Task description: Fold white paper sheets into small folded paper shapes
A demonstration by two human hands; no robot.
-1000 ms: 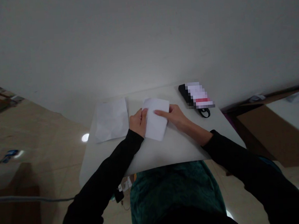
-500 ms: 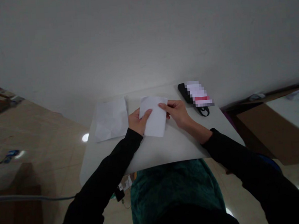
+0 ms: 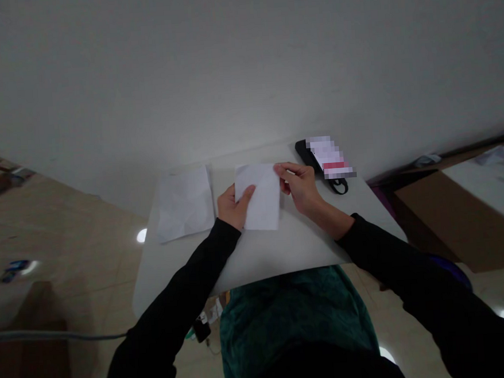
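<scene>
A small white rectangular paper (image 3: 262, 205) is held over the middle of the white table (image 3: 274, 256). My left hand (image 3: 235, 206) grips its left edge, thumb on top and the other fingers behind. At the upper right corner, my right hand (image 3: 298, 183) pinches the same paper between thumb and curled fingers. Left of my hands lies a larger, creased white sheet (image 3: 184, 205), flat on the table.
A black case (image 3: 307, 153) with a strap loop and a blurred-out white and red patch lies at the table's back right. A pale wall (image 3: 243, 68) rises behind the table. To the right is brown cardboard (image 3: 461, 220); a grey cable (image 3: 90, 337) runs at the left.
My right hand has slid up and outward to the paper's upper right corner. My left hand keeps its grip. The whole view has shifted slightly.
</scene>
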